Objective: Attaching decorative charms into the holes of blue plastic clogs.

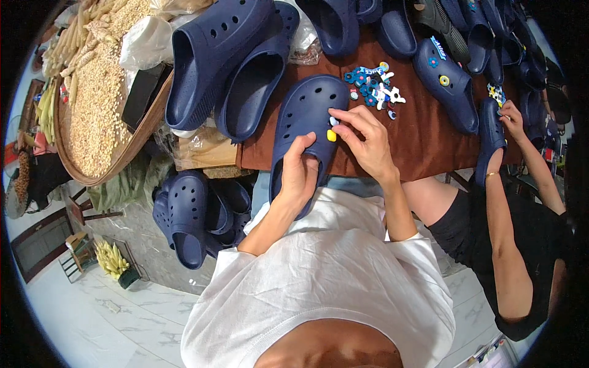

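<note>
A navy clog (305, 113) with round holes stands tilted in front of me, its toe pointing away. My left hand (299, 168) grips it at the opening, thumb outside and fingers inside. Along the clog's right side sits a small yellow shoe charm (331, 135). Just above that, my right hand (366, 138) pinches a small pale blue charm (334, 121) against the clog; whether it is seated in a hole is hidden by the fingers. Past my right hand lies a loose pile of charms (373, 84), with blue flowers and white figures, on the brown cloth (405, 150).
Navy clogs (251, 92) stand to the left, and a decorated clog (446, 83) lies to the right. A basket of pale kernels (92, 141) is at far left. More clogs (187, 208) hang below the table edge. A co-worker's hands (512, 119) hold another clog (489, 132) at right.
</note>
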`<state>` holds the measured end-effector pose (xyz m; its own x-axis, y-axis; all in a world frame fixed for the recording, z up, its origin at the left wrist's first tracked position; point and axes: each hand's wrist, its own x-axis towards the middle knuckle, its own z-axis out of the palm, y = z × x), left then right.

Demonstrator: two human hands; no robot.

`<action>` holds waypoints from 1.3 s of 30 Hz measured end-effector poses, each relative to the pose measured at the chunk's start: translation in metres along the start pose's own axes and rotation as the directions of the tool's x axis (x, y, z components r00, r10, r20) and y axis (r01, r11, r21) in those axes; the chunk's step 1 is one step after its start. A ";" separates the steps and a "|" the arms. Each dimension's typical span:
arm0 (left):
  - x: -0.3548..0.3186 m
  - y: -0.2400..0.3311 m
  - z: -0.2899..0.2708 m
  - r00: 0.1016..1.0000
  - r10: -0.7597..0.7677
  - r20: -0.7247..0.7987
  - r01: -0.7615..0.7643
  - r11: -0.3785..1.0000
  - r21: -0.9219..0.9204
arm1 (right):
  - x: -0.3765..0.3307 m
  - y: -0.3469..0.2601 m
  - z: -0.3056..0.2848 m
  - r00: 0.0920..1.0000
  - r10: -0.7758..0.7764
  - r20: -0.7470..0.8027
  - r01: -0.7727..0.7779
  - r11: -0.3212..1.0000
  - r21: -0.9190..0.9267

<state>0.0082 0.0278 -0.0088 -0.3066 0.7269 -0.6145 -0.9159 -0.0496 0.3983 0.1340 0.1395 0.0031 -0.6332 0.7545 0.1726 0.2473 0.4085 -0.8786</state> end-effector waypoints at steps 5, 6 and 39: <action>-0.003 -0.002 0.007 0.998 0.007 -0.055 -0.005 0.999 0.042 | -0.002 0.005 0.001 1.000 0.019 -0.007 -0.019 0.999 0.026; -0.002 -0.005 0.006 0.998 0.009 -0.058 -0.006 0.999 0.049 | -0.002 0.006 0.001 1.000 0.018 -0.013 -0.017 0.999 0.049; 0.001 0.005 -0.006 0.996 -0.081 0.030 0.077 0.990 0.121 | -0.019 0.036 0.016 0.980 0.198 -0.008 -0.173 0.875 0.452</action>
<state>0.0014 0.0242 -0.0118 -0.2231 0.7489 -0.6240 -0.8989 0.0896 0.4290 0.1427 0.1319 -0.0388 -0.5658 0.8246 -0.0008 -0.0055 -0.0047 -1.0000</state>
